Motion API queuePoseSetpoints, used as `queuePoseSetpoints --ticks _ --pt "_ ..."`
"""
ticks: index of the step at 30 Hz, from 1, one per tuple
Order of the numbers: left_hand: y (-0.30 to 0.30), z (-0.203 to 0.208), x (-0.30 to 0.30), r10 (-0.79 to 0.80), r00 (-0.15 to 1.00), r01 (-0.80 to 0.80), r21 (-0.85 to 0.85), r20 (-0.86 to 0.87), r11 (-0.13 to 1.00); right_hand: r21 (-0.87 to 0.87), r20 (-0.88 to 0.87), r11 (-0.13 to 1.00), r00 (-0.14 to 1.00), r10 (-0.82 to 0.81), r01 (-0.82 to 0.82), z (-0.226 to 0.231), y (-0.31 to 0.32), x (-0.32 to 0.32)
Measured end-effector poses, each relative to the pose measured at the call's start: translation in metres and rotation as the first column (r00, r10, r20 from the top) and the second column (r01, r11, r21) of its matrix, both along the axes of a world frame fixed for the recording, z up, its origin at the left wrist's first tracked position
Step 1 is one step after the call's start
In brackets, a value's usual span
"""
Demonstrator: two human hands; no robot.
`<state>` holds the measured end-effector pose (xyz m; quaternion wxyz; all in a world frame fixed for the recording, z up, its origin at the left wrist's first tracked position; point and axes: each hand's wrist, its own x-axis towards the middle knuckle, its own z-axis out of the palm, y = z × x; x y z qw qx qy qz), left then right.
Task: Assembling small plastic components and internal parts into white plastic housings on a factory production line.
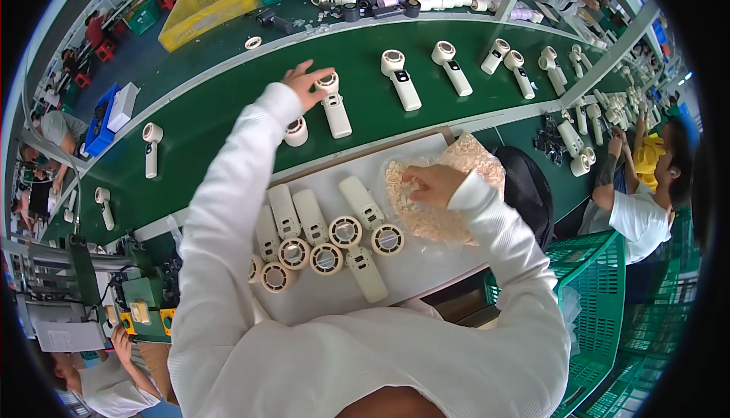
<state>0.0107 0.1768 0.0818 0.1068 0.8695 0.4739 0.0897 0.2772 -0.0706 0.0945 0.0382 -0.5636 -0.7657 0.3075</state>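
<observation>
The white fan (337,118) lies just right of the left hand (306,87), the nearer of 2, its long handle toward the body. Fingers touch its top; I can't tell if they grip. The right hand's (435,185) hold is hidden.

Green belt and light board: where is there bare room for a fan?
Belt: between the left sleeve and the nearest fan on its left; also between the fan at the left hand and the next fan to its right. Board: a small patch between the lowest fan and the bag. Fans crowd the board's left and middle; the bag, its right.
</observation>
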Motion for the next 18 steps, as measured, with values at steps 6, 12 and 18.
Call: queuePoseSetpoints --ticks 6,12,18 --pt "-0.097 0.072 -0.165 -0.075 0.977 0.124 -0.249 0.198 0.96 0.441 0.107 0.888 0.975 -0.197 0.131 -0.031 -0.044 -0.045" --pt "-0.245 0.027 -0.323 0.453 0.779 -0.405 -0.202 0.434 0.892 0.145 -0.214 0.903 0.903 -0.372 0.406 -0.032 -0.032 -0.035" --pt "-0.348 -0.058 -0.328 0.773 0.635 -0.756 0.202 -0.007 0.623 0.201 -0.575 0.845 0.758 -0.308 0.495 -0.049 -0.018 -0.03"
